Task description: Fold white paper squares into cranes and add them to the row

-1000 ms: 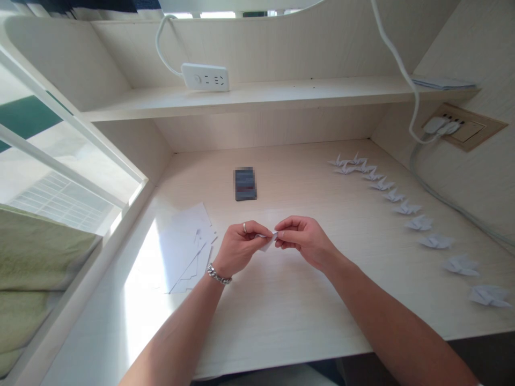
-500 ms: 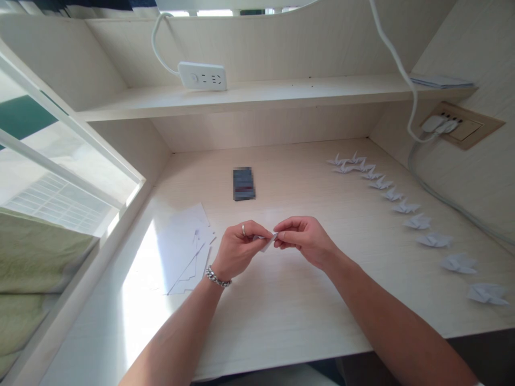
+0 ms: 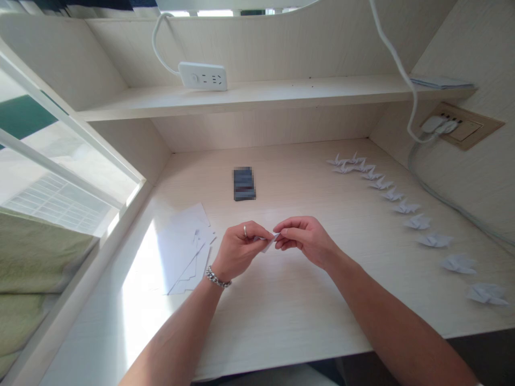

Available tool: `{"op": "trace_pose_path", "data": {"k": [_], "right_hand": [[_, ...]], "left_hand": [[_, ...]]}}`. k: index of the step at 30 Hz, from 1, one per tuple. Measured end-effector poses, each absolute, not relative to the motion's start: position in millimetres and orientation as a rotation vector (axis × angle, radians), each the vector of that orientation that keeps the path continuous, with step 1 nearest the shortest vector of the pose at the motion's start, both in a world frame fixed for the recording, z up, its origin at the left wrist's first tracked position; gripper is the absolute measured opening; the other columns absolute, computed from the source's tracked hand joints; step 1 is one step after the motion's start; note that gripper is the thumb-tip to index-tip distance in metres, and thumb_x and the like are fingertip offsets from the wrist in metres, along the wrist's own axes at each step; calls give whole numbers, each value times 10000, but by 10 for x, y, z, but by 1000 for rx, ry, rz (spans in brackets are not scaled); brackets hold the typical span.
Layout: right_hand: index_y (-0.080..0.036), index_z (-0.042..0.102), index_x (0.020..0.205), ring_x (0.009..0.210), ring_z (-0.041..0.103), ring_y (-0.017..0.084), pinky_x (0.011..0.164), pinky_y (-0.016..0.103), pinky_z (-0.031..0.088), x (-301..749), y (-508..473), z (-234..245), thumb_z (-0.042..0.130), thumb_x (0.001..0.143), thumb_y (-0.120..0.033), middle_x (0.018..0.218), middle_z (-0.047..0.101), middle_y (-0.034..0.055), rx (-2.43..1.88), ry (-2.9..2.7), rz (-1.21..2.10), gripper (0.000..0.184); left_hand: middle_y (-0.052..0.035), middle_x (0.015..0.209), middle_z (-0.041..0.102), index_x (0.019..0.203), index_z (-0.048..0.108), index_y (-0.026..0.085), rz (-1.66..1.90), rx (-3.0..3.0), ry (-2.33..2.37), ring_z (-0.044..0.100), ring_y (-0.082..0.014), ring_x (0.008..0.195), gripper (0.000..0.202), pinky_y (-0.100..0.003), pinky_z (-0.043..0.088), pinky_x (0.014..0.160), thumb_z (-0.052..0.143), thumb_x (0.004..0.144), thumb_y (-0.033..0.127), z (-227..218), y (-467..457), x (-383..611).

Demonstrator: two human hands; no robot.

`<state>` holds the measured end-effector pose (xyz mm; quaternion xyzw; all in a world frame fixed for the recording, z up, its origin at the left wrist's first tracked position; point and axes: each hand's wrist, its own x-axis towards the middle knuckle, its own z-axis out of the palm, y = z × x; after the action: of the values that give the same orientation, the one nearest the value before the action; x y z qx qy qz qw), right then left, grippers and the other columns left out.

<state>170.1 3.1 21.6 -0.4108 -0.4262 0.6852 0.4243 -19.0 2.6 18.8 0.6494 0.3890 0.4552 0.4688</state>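
A small folded piece of white paper [image 3: 269,244] is held between my two hands above the middle of the desk. My left hand [image 3: 240,246], with a ring and a chain bracelet, pinches it from the left between thumb and fingers. From the right, my right hand [image 3: 304,238] pinches the pointed end of the same paper, thumb against forefinger. The fingers cover much of the fold. White paper sheets and cut pieces [image 3: 183,241] lie on the desk just left of my left hand.
Several folded paper cranes [image 3: 417,221] stand in a curved row along the right side. A dark blurred rectangular object [image 3: 243,183] lies behind my hands. A power strip [image 3: 203,76] rests on the shelf [image 3: 273,96]; a white cable [image 3: 396,53] hangs to a wall socket [image 3: 462,126].
Almost nothing differs. The fingers of my right hand have shifted slightly at the paper's tip; both hands keep their place and grip.
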Motion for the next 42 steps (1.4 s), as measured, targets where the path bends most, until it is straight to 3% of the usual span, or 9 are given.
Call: {"op": "trace_pose_path", "data": {"k": [11,21,29,35,42], "right_hand": [[-143,745,809,584,588,121,584,259,467,1668,47,118,727,749,-347,612,656,25,-1096,-1310,1562,214],[-134,737,783,570,579,126,590,277,466,1665,35,144,741,714,-308,590,649,21,-1131,-1291,1504,188],[-133,725,791,565,584,132,582,276,474,1664,22,157,731,716,-299,596,654,21,-1180,-1279,1418,182],[-159,732,827,622,622,159,611,290,500,1625,0,104,683,764,-297,666,685,36,-1236,-1371,1247,159],[-171,725,847,664,647,169,632,290,510,1591,-14,83,650,793,-308,713,701,42,-1276,-1459,1273,166]], "left_hand": [[-48,707,707,789,745,153,959,1459,1027,624,-137,651,100,-249,504,600,744,743,242,176,27,-178],[-52,777,749,822,770,159,908,1396,1020,668,-155,719,116,-262,533,682,684,745,160,205,96,-243],[-81,874,741,1095,664,144,887,1040,837,688,-169,766,316,-309,567,722,664,783,193,195,114,-258],[-39,780,696,1000,655,142,926,1119,1000,643,-127,693,270,-252,539,641,692,795,312,186,126,-218],[-33,735,683,916,621,128,989,1271,1061,645,-133,675,253,-255,516,642,744,739,261,163,106,-186]]}}
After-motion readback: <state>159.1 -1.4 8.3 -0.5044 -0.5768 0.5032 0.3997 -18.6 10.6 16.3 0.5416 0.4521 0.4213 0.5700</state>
